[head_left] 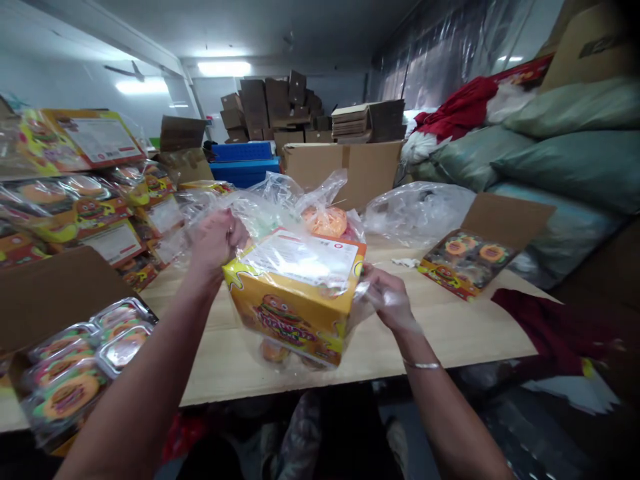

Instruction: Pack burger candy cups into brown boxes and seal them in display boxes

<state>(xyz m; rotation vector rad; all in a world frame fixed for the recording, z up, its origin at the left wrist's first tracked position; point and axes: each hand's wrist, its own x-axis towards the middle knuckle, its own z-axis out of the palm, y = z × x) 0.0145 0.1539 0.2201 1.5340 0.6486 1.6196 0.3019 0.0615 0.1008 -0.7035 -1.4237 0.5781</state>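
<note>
A yellow-orange printed box [295,303] with a burger picture sits inside a clear plastic bag [280,207], held above the wooden table [450,327]. My left hand [215,240] is closed on the bag's plastic at the box's upper left corner. My right hand [387,297] pinches the plastic at the box's right side; a thin bangle circles that wrist. Round orange candy packs [325,220] show through the bag behind the box.
An open carton of burger candy packs [75,373] lies at lower left. Bagged boxes [95,200] pile at the left. Another open candy box [467,263] lies at the right beside crumpled plastic [415,210]. Cardboard cartons [350,167] and green sacks [560,153] stand behind.
</note>
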